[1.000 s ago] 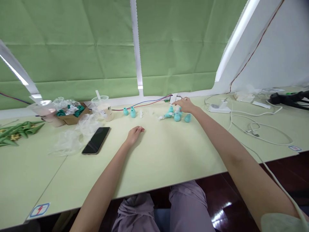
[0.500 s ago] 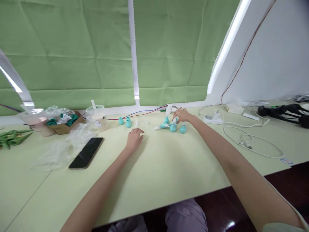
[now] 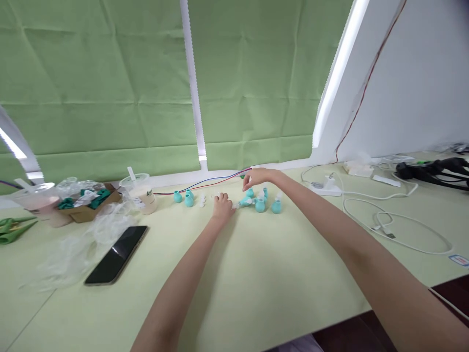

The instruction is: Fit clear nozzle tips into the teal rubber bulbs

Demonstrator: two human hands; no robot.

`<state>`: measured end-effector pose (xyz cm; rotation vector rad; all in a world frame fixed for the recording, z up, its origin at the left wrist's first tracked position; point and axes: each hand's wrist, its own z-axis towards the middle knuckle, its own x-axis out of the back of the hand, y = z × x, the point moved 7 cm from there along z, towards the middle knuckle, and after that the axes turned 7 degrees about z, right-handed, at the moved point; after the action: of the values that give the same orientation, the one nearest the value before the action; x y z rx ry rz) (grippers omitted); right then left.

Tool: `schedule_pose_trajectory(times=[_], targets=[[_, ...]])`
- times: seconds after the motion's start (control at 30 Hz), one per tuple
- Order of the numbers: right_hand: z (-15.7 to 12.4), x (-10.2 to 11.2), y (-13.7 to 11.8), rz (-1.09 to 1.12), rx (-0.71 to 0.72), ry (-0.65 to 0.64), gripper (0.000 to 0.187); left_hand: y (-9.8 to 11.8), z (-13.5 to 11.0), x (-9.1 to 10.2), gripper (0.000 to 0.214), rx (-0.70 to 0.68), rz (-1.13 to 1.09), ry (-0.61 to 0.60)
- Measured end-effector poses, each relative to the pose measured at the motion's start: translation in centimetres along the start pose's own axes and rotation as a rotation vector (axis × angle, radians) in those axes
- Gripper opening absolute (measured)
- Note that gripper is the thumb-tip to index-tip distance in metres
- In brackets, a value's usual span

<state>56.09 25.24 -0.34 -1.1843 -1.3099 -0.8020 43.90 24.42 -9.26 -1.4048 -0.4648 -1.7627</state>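
My left hand [image 3: 222, 208] rests low on the table, its fingers curled beside a small white piece [image 3: 236, 205]. Its fingertips partly hide whatever is between them. Above the turquoise bulbs hangs my right hand [image 3: 255, 178], fingers bent downward and nothing visible in them. Below it a turquoise bulb [image 3: 245, 201] lies on its side. Two upright bulbs with whitish tips, one bulb [image 3: 260, 205] and another bulb [image 3: 276, 207], stand to the right. Farther left are several open-necked turquoise bulbs [image 3: 188, 200] and small white pieces [image 3: 202, 199].
A phone [image 3: 116, 255], crumpled clear plastic bag [image 3: 78, 247], drink cup [image 3: 144, 198] and cardboard box [image 3: 86, 213] with green items occupy the left. On the right lie a power strip [image 3: 324, 188], a white cable [image 3: 406, 220] and black cables [image 3: 436, 172]. Thin wires run along the wall.
My left hand has moved right, toward the lying bulb and the white pieces. The right hand has lifted off the bulbs and shifted left. The camera view has shifted slightly.
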Motion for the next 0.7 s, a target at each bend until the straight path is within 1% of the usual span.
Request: schedule_pose_trajectory(times=[0.07,0.1,0.13,0.2,0.3,0.43,0.53,0.6,0.7], targets=[[0.1,-1.5,-2.6,-0.309,-0.013,-0.064,0.030,0.2,0.1,-0.2,0.024,0.003,0.042,-0.008],[0.2,-2.3,-3.9,-0.451,0.009,-0.065,0.029,0.3,0.2,-0.2,0.023,0.007,0.058,-0.009],[0.1,-3.0,-4.8,-0.562,0.027,-0.050,0.028,0.2,0.3,-0.1,0.023,0.013,0.069,-0.007],[0.0,-4.3,-5.7,-0.683,0.082,-0.012,0.023,0.2,0.6,0.2,0.022,0.024,0.075,0.000],[-0.2,-5.2,-5.0,-0.684,0.158,0.036,0.015,0.1,1.1,0.8,0.021,0.026,0.054,0.018],[-0.2,-5.3,-3.4,-0.635,0.187,0.060,0.016,0.4,2.2,1.6,0.017,0.005,0.041,0.048],[-0.2,-5.3,-3.5,-0.645,0.219,0.072,0.013,0.6,2.9,2.1,0.016,-0.001,0.048,0.073],[-0.3,-4.7,-3.6,-0.644,0.225,0.111,0.011,0.8,3.3,2.4,0.016,-0.010,0.044,0.084],[-1.0,-2.5,-2.3,-0.599,0.164,0.201,0.014,1.1,3.7,2.7,0.018,-0.038,0.032,0.084]])
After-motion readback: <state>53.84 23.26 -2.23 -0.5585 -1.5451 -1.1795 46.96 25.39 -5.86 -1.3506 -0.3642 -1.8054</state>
